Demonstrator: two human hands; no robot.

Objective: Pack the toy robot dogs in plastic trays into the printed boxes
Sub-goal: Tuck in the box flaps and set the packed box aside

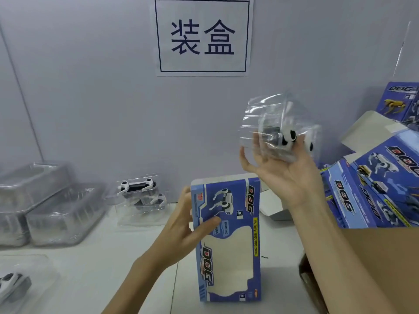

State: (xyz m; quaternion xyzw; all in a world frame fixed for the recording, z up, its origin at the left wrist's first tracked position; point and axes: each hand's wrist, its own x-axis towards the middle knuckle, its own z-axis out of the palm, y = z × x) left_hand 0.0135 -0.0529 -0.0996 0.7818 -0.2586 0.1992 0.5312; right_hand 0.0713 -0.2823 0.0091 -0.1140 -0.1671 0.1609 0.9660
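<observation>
Blue printed box [229, 241], upright on the white table [90, 279], steadied by the left hand [183, 232], thumb on its front and fingers curled round its left edge. Clear plastic tray [278, 128] with toy robot dog [289, 138]: raised above the box's open top, cupped in the right hand [281, 168], palm up. More boxes [374, 189] stacked close at right; trays [45, 205] at left.

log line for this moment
right hand: holds tray with dog, raised | left hand: holds box upright | tray not in box
</observation>
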